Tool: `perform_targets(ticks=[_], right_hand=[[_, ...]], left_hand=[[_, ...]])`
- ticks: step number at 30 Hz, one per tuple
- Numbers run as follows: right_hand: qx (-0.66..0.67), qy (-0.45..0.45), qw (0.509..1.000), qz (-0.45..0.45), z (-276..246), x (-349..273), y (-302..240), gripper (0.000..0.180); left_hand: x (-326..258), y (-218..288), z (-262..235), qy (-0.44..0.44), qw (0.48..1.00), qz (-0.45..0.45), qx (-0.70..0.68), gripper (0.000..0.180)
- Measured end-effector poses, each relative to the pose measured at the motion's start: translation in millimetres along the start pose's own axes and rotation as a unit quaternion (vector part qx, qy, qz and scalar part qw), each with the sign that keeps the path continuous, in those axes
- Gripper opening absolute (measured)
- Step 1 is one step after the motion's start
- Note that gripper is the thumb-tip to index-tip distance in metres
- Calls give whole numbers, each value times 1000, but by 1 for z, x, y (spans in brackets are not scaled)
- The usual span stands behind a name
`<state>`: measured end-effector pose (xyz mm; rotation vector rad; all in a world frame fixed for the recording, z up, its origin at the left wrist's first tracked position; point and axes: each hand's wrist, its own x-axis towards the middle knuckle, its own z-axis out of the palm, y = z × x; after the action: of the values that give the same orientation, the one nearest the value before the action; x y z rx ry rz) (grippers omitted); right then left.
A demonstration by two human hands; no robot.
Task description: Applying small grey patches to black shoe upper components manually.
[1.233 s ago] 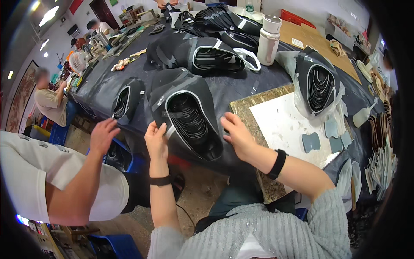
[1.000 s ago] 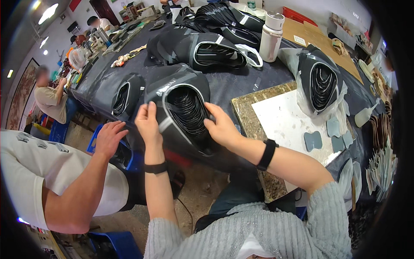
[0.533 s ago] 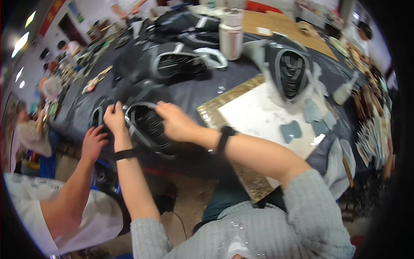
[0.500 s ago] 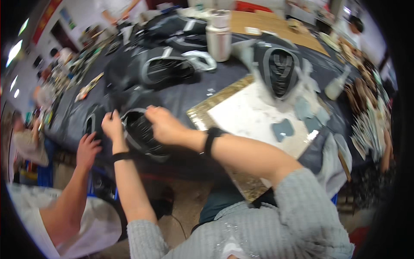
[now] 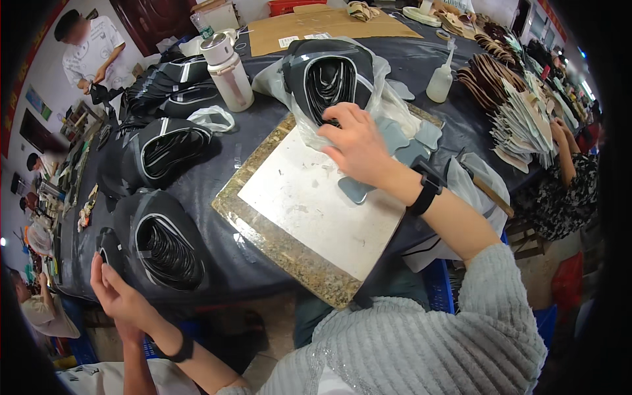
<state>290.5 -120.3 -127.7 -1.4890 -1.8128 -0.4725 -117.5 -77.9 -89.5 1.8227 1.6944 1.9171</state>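
My right hand point(image 5: 359, 143) is over the near edge of a stack of nested black pieces with grey edging point(image 5: 299, 82), which look like shoe uppers. Its fingers are curved and apart; nothing shows in them. The stack lies on a crumpled clear plastic bag point(image 5: 266, 84). Several grey-blue flat patches point(image 5: 392, 137) lie under and beside my wrist. At the lower left, my left hand point(image 5: 124, 297) is raised with fingers extended, holding nothing visible. It is nearest to a similar black stack point(image 5: 170, 253) and a small black piece point(image 5: 108, 243). A co-worker's forearm point(image 5: 136, 359) partly shows behind it.
A white board point(image 5: 309, 204) lies on a stone slab point(image 5: 296, 263) before me. A tumbler point(image 5: 227, 76), another black stack point(image 5: 155, 151) and a squeeze bottle point(image 5: 440, 80) stand around it. A wooden-handled tool point(image 5: 490, 194) lies on plastic at right, near piled cut pieces point(image 5: 523, 125).
My view has turned right. Both hands have left the black stack at the left; my right hand has moved to the stack on the plastic bag, and my left hand has drawn back toward me.
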Motion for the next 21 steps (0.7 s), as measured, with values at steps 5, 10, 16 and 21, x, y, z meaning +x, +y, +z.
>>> perform_targets(ticks=[5, 10, 16, 21], right_hand=[[-106, -86, 985, -106, -7, -23, 48, 10], [35, -119, 976, -181, -103, 43, 2, 13], [175, -60, 948, -260, -128, 37, -55, 17], [247, -59, 964, 76, -91, -22, -6, 14]], left_hand=[[-71, 97, 45, -145, 964, 215, -51, 19], [-102, 149, 97, -244, 915, 267, -176, 47], [-92, 177, 108, -342, 871, 328, -132, 34], [-65, 166, 86, -190, 954, 233, 4, 13]])
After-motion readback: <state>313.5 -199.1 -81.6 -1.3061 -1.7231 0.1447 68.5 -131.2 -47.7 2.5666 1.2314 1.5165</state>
